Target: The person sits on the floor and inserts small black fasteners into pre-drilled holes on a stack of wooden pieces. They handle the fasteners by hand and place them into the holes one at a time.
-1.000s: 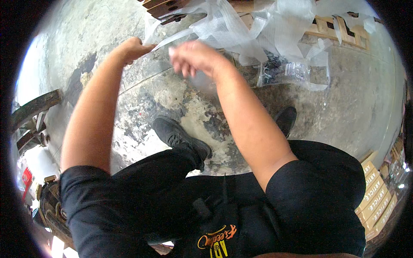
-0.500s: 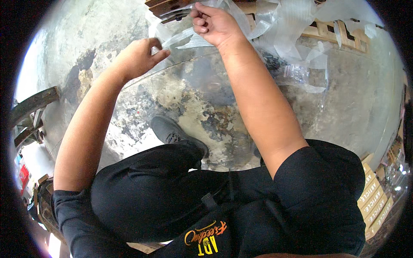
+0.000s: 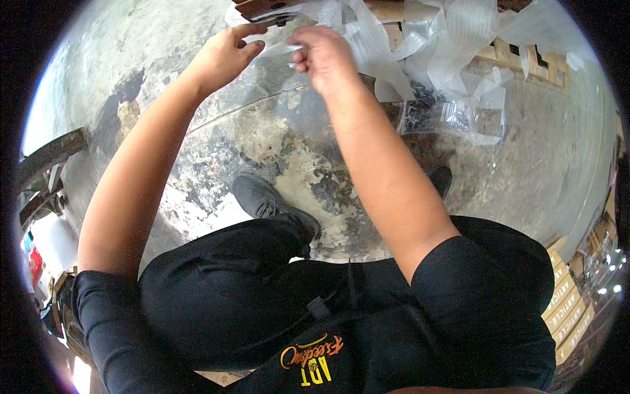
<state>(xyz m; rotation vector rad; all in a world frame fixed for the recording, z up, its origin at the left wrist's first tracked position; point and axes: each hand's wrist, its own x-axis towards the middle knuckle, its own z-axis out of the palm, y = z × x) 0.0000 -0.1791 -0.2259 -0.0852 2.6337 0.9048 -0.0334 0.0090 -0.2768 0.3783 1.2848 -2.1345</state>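
Observation:
My left hand (image 3: 228,58) reaches to the front edge of a dark brown wooden piece (image 3: 272,8) at the top of the head view. Its index finger is stretched out and its thumb stands apart from it. To the right, my right hand (image 3: 325,58) is slightly blurred, its fingers curled in a pinch on a thin whitish foam strip (image 3: 281,51). The strip lies between the two hands, and its ends are hard to make out. Translucent white foam sheet (image 3: 374,49) hangs from the wooden piece beside my right hand.
More foam sheeting (image 3: 459,33) drapes at the upper right over a light wooden pallet (image 3: 522,59). A clear plastic bag (image 3: 459,115) lies on the stained concrete floor (image 3: 262,138). Stacked cardboard boxes (image 3: 567,308) stand at lower right, a dark curved beam (image 3: 56,154) at left.
My left hand has moved up and to the right, toward the wooden piece. My right hand has come slightly down, and the gap between the hands looks much the same.

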